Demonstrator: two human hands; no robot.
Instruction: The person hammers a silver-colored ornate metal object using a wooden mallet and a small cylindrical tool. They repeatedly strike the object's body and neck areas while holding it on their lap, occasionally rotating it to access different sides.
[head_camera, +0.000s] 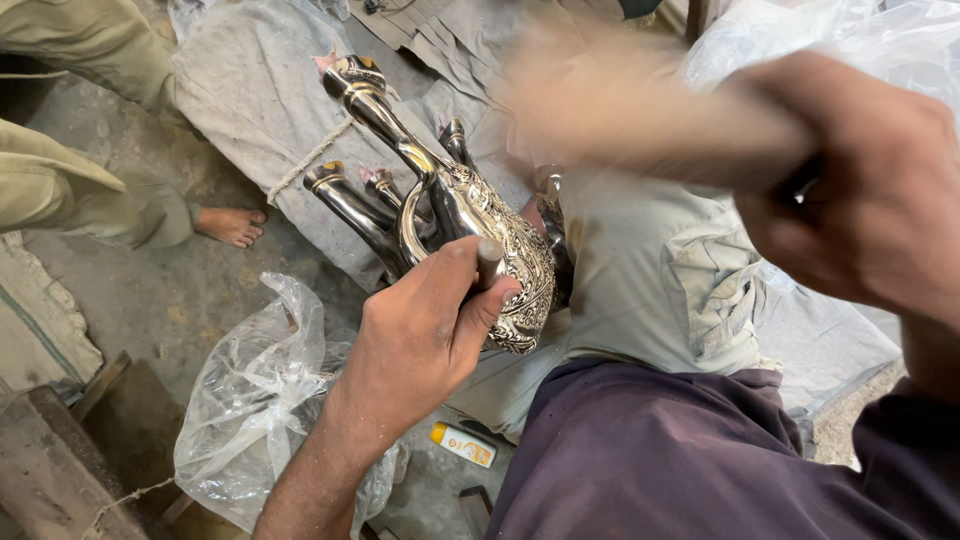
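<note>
My left hand grips a small metal punch and presses it against an ornate silver jug with engraved patterns, a long neck and a curved handle. The jug rests on my lap, neck pointing away. My right hand is raised at the upper right, closed around a wooden-handled tool that is blurred by motion. More shiny jug necks lie behind the one I hold.
Another person sits at the left, with olive clothing and a bare foot. A grey cloth covers the ground. A crumpled clear plastic bag and a small yellow-white tube lie beside my leg.
</note>
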